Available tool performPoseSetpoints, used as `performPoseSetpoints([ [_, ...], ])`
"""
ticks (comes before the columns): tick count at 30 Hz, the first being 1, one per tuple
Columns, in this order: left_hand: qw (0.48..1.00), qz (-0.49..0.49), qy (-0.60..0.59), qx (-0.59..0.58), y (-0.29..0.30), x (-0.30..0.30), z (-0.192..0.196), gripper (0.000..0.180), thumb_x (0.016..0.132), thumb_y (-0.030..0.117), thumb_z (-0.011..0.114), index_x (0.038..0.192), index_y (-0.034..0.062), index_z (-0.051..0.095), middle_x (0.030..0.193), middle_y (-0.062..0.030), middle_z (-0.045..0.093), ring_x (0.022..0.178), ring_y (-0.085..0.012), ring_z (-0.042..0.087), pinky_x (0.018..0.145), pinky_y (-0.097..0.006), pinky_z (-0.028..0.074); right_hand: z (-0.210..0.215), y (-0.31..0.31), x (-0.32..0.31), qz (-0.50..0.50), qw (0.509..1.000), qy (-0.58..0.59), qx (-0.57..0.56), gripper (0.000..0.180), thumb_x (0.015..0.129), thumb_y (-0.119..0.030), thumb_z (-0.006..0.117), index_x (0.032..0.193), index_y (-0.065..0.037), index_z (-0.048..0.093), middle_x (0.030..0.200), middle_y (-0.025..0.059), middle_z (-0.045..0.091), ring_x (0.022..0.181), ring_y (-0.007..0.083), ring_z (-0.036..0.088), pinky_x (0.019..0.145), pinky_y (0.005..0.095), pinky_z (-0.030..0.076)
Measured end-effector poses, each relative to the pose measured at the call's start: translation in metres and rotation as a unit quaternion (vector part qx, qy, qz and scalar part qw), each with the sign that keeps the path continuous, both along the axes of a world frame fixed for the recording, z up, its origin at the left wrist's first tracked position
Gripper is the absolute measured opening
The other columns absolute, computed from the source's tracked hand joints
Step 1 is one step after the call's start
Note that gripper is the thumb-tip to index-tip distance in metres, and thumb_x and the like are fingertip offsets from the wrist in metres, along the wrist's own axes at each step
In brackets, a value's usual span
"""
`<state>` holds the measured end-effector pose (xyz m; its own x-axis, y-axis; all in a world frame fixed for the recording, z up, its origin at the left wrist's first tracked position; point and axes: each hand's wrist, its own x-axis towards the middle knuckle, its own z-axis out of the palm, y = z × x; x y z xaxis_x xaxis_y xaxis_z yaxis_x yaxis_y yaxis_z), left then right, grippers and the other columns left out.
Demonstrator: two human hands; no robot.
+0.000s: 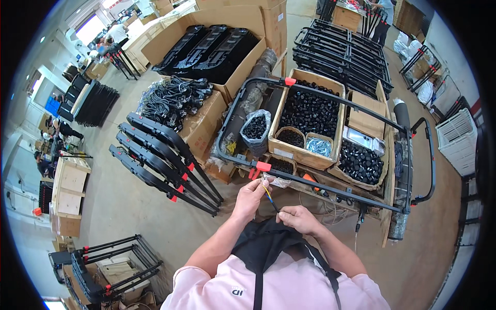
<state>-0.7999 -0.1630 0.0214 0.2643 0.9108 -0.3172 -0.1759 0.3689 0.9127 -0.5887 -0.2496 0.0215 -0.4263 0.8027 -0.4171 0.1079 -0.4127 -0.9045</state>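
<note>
A thin black cable (274, 203) with yellow and blue wires at its far end stretches between my hands. My left hand (249, 196) pinches the coloured wire end, just in front of a red clip (263, 166) on a black tubular frame (325, 184). Closer to my body, my right hand (297, 217) has its fingers closed round the black part of the cable. The frame lies across the bench, over the boxes of parts. A small clear plastic bag (279, 182) sits just beyond my left fingertips; its contents are hard to make out.
A wooden box (275, 126) of black caps stands beyond the frame, with a bag of black parts (256, 129) beside it. Bundled cables (175, 101) top a carton at left. Several black frames (155, 160) stand nearer. An orange-and-black tool (311, 180) lies under the frame.
</note>
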Motion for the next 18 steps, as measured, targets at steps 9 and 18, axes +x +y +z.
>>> performPoseSetpoints([
  [9,0.976,-0.052,-0.136,-0.163,0.045,-0.074,-0.065,0.032,0.115,0.029,0.05,0.127,0.0023,0.063,0.089,-0.0037,0.068,0.084,-0.0161,0.069,0.08,-0.031,0.055,-0.081,0.053,-0.08,0.011,0.999,-0.022,-0.024,0.037,0.111,-0.035,0.057,0.101,-0.003,0.074,0.071,-0.0068,0.053,0.066,0.0059,0.045,0.06,0.0253,0.037],
  [18,0.988,-0.004,-0.001,-0.151,0.108,-0.118,-0.127,0.027,0.115,0.024,0.047,0.131,0.0054,0.06,0.086,-0.0028,0.062,0.069,-0.0136,0.063,0.064,-0.029,0.054,-0.126,0.106,-0.152,-0.041,0.998,-0.047,-0.024,0.036,0.11,-0.034,0.057,0.098,-0.003,0.072,0.07,-0.0061,0.051,0.065,0.0081,0.044,0.061,0.0284,0.038],
])
